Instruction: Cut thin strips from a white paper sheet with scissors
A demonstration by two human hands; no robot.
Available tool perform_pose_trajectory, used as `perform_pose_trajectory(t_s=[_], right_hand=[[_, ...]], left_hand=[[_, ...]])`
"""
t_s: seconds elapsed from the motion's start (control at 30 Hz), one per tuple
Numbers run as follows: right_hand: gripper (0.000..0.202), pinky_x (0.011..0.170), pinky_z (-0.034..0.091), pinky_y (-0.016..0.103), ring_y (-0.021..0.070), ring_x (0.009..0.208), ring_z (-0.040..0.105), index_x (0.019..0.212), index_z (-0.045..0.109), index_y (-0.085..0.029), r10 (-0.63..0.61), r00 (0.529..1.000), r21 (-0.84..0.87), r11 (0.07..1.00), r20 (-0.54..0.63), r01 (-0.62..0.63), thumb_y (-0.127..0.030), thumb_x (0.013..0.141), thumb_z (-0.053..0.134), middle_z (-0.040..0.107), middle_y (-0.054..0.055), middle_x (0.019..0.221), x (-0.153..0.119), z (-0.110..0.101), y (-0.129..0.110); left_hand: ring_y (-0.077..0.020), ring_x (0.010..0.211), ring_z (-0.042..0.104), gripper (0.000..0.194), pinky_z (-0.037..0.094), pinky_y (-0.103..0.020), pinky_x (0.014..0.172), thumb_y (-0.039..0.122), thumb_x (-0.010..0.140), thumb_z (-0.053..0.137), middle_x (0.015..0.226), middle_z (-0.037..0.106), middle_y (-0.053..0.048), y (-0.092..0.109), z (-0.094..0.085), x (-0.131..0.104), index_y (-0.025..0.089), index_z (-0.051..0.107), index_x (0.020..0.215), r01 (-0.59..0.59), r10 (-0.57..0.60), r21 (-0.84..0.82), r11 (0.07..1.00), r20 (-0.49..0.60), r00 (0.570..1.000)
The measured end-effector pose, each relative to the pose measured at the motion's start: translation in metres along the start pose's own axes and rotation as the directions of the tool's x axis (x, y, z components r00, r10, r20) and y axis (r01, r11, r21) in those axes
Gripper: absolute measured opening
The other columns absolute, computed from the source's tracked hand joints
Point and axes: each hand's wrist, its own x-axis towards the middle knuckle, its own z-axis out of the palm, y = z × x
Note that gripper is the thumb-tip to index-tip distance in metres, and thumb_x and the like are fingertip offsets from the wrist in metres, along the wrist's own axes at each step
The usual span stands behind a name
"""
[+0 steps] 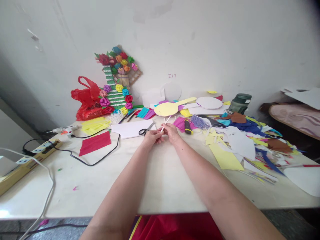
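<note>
My left hand [153, 136] and my right hand [171, 131] meet over the middle of the table, fingertips pinched together. Between them is a thin white stick [168, 119], its upper end poking out above my right fingers. Whether it is rolled paper or plastic, I cannot tell. Black-handled scissors [143, 131] lie just left of my left hand, on a white sheet [125, 129]. Beyond my hands rests a pale yellow paddle-shaped fan [166, 109]. To the right of my right hand is a yellow-and-black utility knife [188, 127] on magenta paper [178, 123].
Colourful paper flowers on a green-and-white craft frame [116, 96] lean against the wall beside a red plastic bag [87, 103]. A power strip [37, 155] with cables lies left, near red paper [95, 143]. Paper scraps [240, 143] and a dark bottle [240, 103] occupy the right.
</note>
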Motion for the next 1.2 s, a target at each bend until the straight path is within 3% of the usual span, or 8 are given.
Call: perform_pose_trajectory(t_s=[0.17,0.3,0.43,0.6,0.8,0.97,1.2], right_hand=[[0.015,0.045,0.044,0.022,0.0109,0.043,0.056,0.073,0.056,-0.013,-0.015,0.999,-0.029,0.999,-0.041,0.014,-0.027,0.072,0.055,0.064,0.003,0.054,0.001,0.002,0.002],[0.016,0.045,0.044,0.022,0.0113,0.043,0.056,0.073,0.056,-0.013,-0.030,0.998,-0.038,0.999,-0.060,0.027,-0.029,0.071,0.055,0.062,0.002,0.051,0.003,0.002,0.006],[0.017,0.045,0.044,0.021,0.0112,0.044,0.056,0.072,0.056,-0.014,-0.046,0.995,-0.036,0.998,-0.083,0.043,-0.031,0.070,0.056,0.063,0.001,0.052,0.005,0.002,0.009],[0.018,0.045,0.044,0.021,0.0116,0.045,0.057,0.074,0.057,-0.014,-0.046,0.996,-0.045,0.998,-0.080,0.043,-0.031,0.071,0.055,0.064,0.002,0.054,0.005,0.001,0.010],[0.018,0.044,0.044,0.019,0.0116,0.047,0.059,0.080,0.057,-0.014,-0.013,0.996,-0.018,1.000,-0.086,0.012,-0.031,0.074,0.054,0.064,0.003,0.055,0.003,0.001,0.001],[0.023,0.044,0.044,0.019,0.0120,0.049,0.061,0.085,0.054,-0.014,-0.017,0.990,0.051,0.998,-0.141,0.025,-0.036,0.078,0.050,0.066,0.004,0.058,0.008,-0.007,-0.004],[0.014,0.043,0.043,0.016,0.0108,0.050,0.061,0.078,0.055,-0.015,-0.049,0.973,0.048,0.997,-0.226,0.062,-0.029,0.076,0.054,0.066,0.002,0.057,0.013,-0.017,-0.009]], left_hand=[[-0.0084,0.040,0.048,0.023,0.036,-0.020,0.044,0.035,0.071,0.057,0.051,0.059,-0.003,-0.001,0.004,0.003,0.012,0.057,0.067,0.004,0.045,0.297,0.955,-0.159,0.986],[-0.0135,0.051,0.055,0.024,0.041,-0.024,0.057,0.036,0.073,0.053,0.052,0.060,-0.003,0.001,0.006,0.004,0.015,0.061,0.065,-0.023,0.178,0.583,0.812,-0.211,0.961],[-0.0168,0.065,0.059,0.024,0.040,-0.025,0.064,0.035,0.075,0.051,0.058,0.063,-0.005,0.004,0.009,0.002,0.016,0.064,0.070,-0.010,0.244,0.718,0.696,-0.223,0.944],[-0.0172,0.074,0.059,0.024,0.039,-0.024,0.069,0.031,0.079,0.047,0.070,0.066,-0.007,0.005,0.011,-0.001,0.018,0.067,0.081,0.015,0.278,0.816,0.578,-0.214,0.937],[-0.0184,0.076,0.059,0.029,0.040,-0.025,0.068,0.035,0.081,0.043,0.079,0.066,-0.008,0.006,0.009,-0.004,0.019,0.066,0.089,0.030,0.271,0.865,0.502,-0.191,0.944],[-0.0203,0.078,0.059,0.031,0.040,-0.026,0.066,0.040,0.080,0.044,0.080,0.067,-0.008,0.007,0.008,-0.004,0.021,0.067,0.087,0.062,0.266,0.884,0.463,-0.205,0.942],[-0.0202,0.079,0.059,0.026,0.040,-0.027,0.068,0.039,0.075,0.050,0.082,0.067,-0.006,0.003,0.006,-0.002,0.023,0.068,0.084,0.053,0.256,0.880,0.471,-0.194,0.947]])
